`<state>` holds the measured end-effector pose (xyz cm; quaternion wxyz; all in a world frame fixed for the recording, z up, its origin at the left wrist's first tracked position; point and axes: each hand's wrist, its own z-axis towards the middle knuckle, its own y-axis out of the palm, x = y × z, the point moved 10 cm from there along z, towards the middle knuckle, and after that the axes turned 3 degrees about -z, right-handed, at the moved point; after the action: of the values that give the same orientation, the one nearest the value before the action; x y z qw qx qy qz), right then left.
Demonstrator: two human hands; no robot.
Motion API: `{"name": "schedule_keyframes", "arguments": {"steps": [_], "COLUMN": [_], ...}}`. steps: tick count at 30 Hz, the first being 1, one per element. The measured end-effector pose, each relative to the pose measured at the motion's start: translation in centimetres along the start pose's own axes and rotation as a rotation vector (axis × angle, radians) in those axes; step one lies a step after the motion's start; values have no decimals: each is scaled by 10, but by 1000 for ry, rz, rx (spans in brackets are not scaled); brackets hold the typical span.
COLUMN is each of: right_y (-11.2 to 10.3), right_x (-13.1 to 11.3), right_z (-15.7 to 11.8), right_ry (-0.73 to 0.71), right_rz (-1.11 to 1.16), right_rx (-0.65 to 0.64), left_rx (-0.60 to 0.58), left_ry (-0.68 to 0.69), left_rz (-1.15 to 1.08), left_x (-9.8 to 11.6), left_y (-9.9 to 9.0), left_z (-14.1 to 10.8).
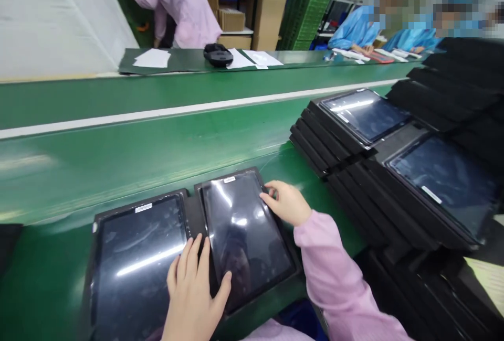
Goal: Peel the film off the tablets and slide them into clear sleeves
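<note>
Two dark glossy screen panels lie side by side in a black tray (192,214) on the green surface. My left hand (195,291) rests with fingers spread over the divider, between the left panel (134,262) and the right panel (240,225), its thumb on the right panel's near left edge. At the right panel's upper right edge is my right hand (286,202), fingers bent and thumb apart, touching the rim without gripping anything. Each panel has a small white label near its far edge.
At the right, stacked black trays (326,147) hold two more screens (366,113). Beyond the green belt (157,89) are papers (153,58) and a black object (218,55). A person in pink bends at the back left; people in blue work at the back right.
</note>
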<state>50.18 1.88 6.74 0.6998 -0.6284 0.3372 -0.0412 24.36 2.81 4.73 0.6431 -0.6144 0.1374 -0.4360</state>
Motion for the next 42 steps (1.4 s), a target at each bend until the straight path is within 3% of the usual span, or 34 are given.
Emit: {"name": "schedule_keyframes", "arguments": {"steps": [5, 8, 10, 12, 14, 16, 18, 22, 28, 31, 35, 39, 42], "right_y": [16, 18, 17, 14, 8, 3, 8, 38, 87, 101, 98, 89, 88], "right_x": [-31, -27, -19, -13, -14, -16, -24, -74, -151, -173, -181, -179, -182], "right_z": [-39, -39, -33, -28, -26, -25, -24, -26, -20, -15, -16, -22, -27], "right_ry": [24, 2, -1, 5, 6, 35, 69, -17, -141, -175, -190, -181, -176], "right_rz": [-194, -187, -130, -109, -113, -76, 33, 222, 148, 72, -68, -234, -314], "right_rx": [129, 201, 219, 223, 224, 190, 54, -318, -534, -566, -522, -404, -359], "left_rx": [-7, 71, 54, -14, -13, 48, 99, 133, 288, 326, 294, 289, 249], "left_ry": [-345, -565, -656, -734, -795, -828, -835, -797, -921, -902, -856, -847, -879], "left_rz": [-436, -839, -1224, -1577, -1792, -1896, -1957, -1903, -1457, -1174, -874, -752, -846], "left_x": [-9, -13, -3, 12, 17, 8, -9, -56, -134, -156, -165, -169, -173], "left_y": [4, 4, 12, 19, 17, 8, -3, -28, -54, -61, -57, -57, -55], "left_z": [10, 13, 17, 19, 20, 16, 9, -18, -76, -85, -84, -81, -79]}}
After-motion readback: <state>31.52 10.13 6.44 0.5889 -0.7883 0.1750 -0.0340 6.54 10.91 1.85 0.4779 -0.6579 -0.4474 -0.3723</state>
